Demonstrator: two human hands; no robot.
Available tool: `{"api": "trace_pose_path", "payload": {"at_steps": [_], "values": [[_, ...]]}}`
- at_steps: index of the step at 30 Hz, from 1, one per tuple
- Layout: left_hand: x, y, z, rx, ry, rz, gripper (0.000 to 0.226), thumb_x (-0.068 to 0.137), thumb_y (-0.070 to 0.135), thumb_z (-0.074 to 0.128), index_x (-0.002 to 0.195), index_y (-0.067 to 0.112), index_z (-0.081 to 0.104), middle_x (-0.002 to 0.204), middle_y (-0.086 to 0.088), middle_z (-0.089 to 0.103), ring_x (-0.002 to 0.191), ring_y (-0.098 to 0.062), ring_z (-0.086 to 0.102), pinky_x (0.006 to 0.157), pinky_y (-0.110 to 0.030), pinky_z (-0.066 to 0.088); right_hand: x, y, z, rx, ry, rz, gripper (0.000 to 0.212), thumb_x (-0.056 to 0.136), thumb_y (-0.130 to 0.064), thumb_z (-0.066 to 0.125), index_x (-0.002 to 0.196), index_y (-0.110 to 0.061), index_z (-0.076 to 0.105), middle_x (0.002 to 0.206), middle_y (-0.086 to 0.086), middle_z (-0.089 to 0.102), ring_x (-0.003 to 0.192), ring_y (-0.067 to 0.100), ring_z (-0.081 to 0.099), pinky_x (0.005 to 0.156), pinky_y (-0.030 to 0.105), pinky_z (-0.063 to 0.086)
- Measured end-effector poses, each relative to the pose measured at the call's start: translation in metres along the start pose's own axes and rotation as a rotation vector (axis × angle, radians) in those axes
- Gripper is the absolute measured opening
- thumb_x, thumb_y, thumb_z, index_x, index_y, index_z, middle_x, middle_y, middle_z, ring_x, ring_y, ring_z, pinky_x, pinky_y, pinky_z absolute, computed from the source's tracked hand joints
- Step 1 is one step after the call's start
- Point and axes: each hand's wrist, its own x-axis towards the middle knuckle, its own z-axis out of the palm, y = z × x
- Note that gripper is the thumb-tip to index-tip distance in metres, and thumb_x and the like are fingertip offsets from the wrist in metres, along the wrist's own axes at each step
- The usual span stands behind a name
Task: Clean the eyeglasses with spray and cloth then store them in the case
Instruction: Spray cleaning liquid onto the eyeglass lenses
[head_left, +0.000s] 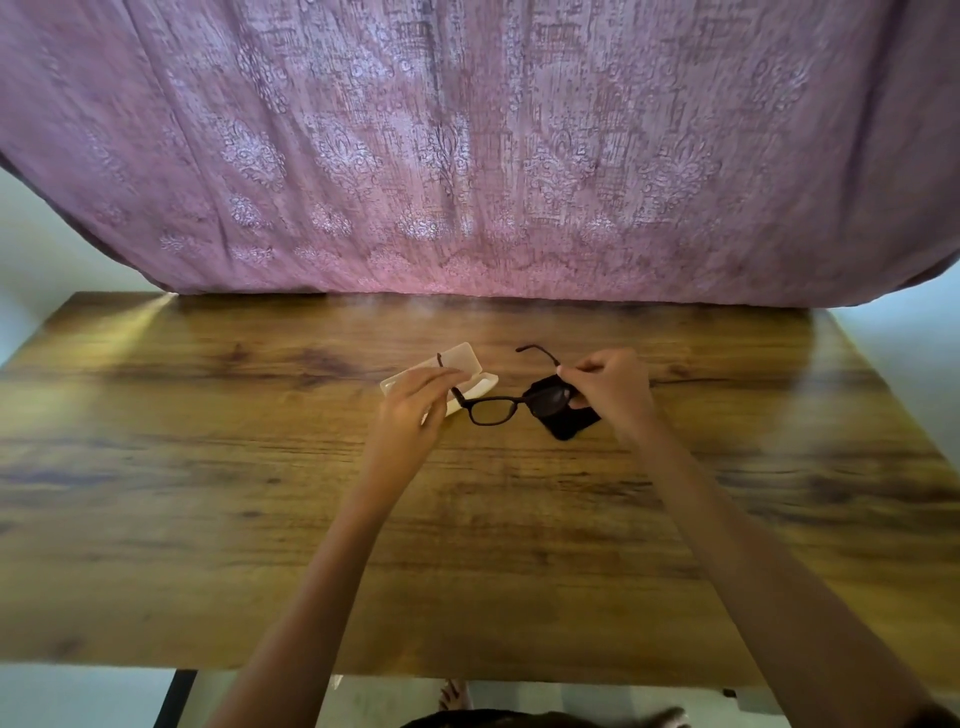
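Your table (208, 467) is wood with bold grain and a soft sheen. The eyeglasses (493, 399) have a dark, smooth frame that looks like plastic, and clear lenses. The cloth (563, 423) is black and matt. The case (462, 356) looks like pale, smooth plastic. The curtain (467, 156) is woven, patterned fabric.

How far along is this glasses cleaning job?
Midway. The case already lies open on the table. In hand: the left hand holds the eyeglasses while the right hand pinches the black cloth over one lens. Left: perhaps the other lens, then storing them. No spray bottle shows.
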Motion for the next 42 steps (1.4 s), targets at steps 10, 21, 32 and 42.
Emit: {"api": "trace_pose_path", "payload": {"at_steps": [10,21,32,42], "values": [[0.016,0.014,-0.013,0.130,-0.042,0.273,0.027,0.092,0.013,0.061,0.118,0.008,0.066,0.110,-0.004,0.067,0.103,-0.018,0.060,0.091,-0.023,0.045,0.011,-0.020,-0.015,0.164,-0.052,0.130,0.017,0.082,-0.012,0.076,0.068,-0.004,0.070,0.067,0.013,0.070,0.044,0.008,0.064,0.042,0.016,0.048],[0.041,0.020,-0.020,0.184,-0.116,0.305,0.034,0.085,0.005,0.063,0.119,0.005,0.065,0.109,-0.009,0.068,0.099,-0.023,0.064,0.088,-0.024,0.048,0.025,-0.030,-0.028,0.243,-0.121,0.232,0.017,0.078,-0.006,0.079,0.075,0.007,0.068,0.082,0.023,0.072,0.068,0.027,0.070,0.074,0.039,0.060],[0.050,0.020,-0.012,-0.007,-0.025,0.119,0.022,0.086,-0.009,0.059,0.103,-0.001,0.069,0.098,-0.011,0.071,0.090,-0.026,0.067,0.077,-0.041,0.055,0.031,-0.018,-0.027,0.309,-0.085,0.158,0.027,0.088,-0.028,0.071,0.079,-0.003,0.071,0.060,0.007,0.070,0.049,0.013,0.065,0.045,0.020,0.050],[0.039,0.032,0.003,-0.146,0.124,-0.099,0.021,0.085,-0.007,0.062,0.101,0.002,0.072,0.098,-0.010,0.073,0.085,-0.023,0.069,0.074,-0.028,0.052,0.008,0.049,-0.004,-0.499,0.480,-0.508,0.042,0.088,-0.020,0.071,0.122,0.000,0.057,0.116,0.021,0.054,0.099,0.029,0.053,0.076,0.035,0.048]]}}
